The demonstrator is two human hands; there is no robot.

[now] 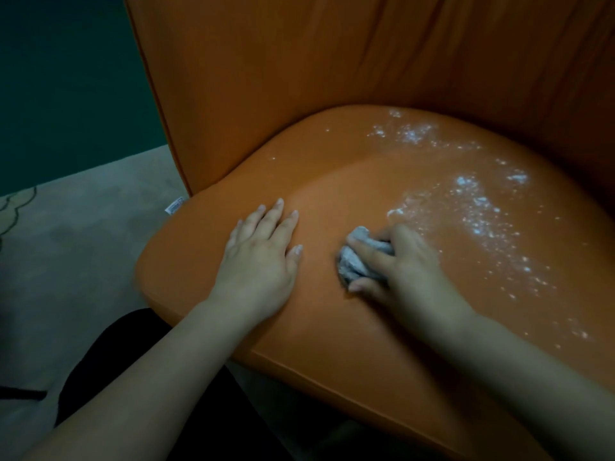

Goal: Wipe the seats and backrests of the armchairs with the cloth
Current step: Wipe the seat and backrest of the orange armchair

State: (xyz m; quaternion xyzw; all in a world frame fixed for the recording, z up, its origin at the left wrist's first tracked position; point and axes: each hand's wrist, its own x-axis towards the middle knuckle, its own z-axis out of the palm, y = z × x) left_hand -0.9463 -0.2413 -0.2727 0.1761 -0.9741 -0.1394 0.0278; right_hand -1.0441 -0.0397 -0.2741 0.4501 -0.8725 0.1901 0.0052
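An orange armchair fills the view, with its seat cushion in front of me and its backrest rising behind. White powder is scattered over the right and rear of the seat. My right hand grips a crumpled grey cloth and presses it on the seat's middle, just left of the powder. My left hand rests flat on the left part of the cushion, fingers straight, with white dust on the thumb tip.
A pale carpeted floor with a dark line pattern lies left of the chair, below a dark green wall. A small white label sticks out at the seat's left edge. My dark-clothed legs are below the cushion's front.
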